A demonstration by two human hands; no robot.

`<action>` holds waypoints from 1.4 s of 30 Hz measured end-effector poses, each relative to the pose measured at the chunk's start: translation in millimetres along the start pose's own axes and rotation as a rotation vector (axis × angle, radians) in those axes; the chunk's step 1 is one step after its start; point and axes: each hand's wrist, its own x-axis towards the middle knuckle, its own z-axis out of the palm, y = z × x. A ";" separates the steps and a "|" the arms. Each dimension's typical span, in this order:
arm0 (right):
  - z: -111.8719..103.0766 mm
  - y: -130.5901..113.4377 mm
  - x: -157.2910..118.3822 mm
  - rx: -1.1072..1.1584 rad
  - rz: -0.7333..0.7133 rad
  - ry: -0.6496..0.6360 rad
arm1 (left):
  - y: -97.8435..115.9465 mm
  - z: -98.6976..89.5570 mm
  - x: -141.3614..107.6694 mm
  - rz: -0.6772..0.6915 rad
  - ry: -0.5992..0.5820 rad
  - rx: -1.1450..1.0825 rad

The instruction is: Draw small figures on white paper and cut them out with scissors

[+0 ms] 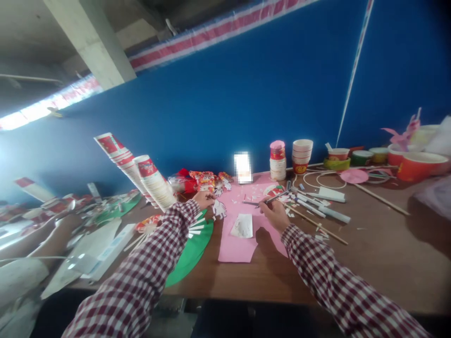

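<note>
My left hand (204,200) is over the left edge of the pink paper (234,251), its fingers drawn together. Right beside its fingertips lies a white paper cutout (220,210) with a dark outline; whether they grip it I cannot tell. Over the right part of the pink paper, my right hand (274,216) is closed round a slim dark tool (250,203) whose thin end points left; its exact kind is too small to tell. Between my hands and nearer to me is a white paper piece (242,226) with faint marks. Small paper scraps are scattered beyond it.
Leaning stacks of paper cups (155,183) stand left, beside a green fan-shaped sheet (193,249). More cup stacks (278,162) are at the back. Pens (310,205) and a wooden stick (327,228) lie right, near orange bowls (419,165). Another person's hand (66,225) works at far left.
</note>
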 end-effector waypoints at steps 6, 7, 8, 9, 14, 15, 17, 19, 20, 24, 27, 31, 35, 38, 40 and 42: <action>0.4 0.7 -0.4 -0.012 -0.016 -0.018 | -8.1 -0.4 7.6 0.064 -0.007 0.019; 0.6 1.1 -0.2 -0.015 -0.019 -0.021 | -7.6 -0.4 8.0 0.070 -0.005 0.024; 0.7 1.7 0.0 -0.018 -0.021 -0.023 | -6.7 -0.4 7.9 0.073 -0.005 0.029; 0.9 2.4 0.2 -0.021 -0.023 -0.024 | -5.3 -0.6 7.5 0.073 -0.009 0.037; 2.1 5.1 0.6 -0.032 -0.027 -0.018 | 4.8 -4.4 3.3 0.071 -0.053 0.101; 2.3 5.1 0.6 -0.035 -0.030 -0.016 | 7.0 -5.4 2.7 0.076 -0.061 0.117; 2.5 4.7 0.4 -0.039 -0.040 -0.016 | 11.3 -6.9 1.9 0.091 -0.072 0.153; 2.3 3.9 0.0 -0.044 -0.053 -0.017 | 15.2 -7.5 2.0 0.109 -0.075 0.194; 2.1 3.6 -0.2 -0.049 -0.059 -0.018 | 16.9 -7.7 2.3 0.120 -0.069 0.214; 2.3 5.0 -0.4 -0.083 -0.092 -0.027 | 22.0 -10.1 5.3 0.185 0.032 0.280; 3.8 9.6 1.1 -0.128 -0.132 -0.032 | 24.2 -11.1 6.2 0.244 0.183 0.312; 3.5 13.3 2.3 -0.235 -0.218 -0.028 | 24.8 5.7 -10.3 0.323 0.287 0.320; -1.4 10.7 -1.7 -0.367 -0.345 -0.058 | 20.2 46.3 -62.0 0.395 0.269 0.295; -3.4 10.8 -5.6 -0.470 -0.403 -0.101 | 11.2 76.4 -114.2 0.443 0.228 0.257; -3.0 12.8 -7.6 -0.542 -0.413 -0.107 | 3.0 90.6 -146.1 0.486 0.186 0.220; -2.1 14.9 -9.1 -0.606 -0.414 -0.099 | -5.9 99.6 -170.6 0.463 0.186 0.183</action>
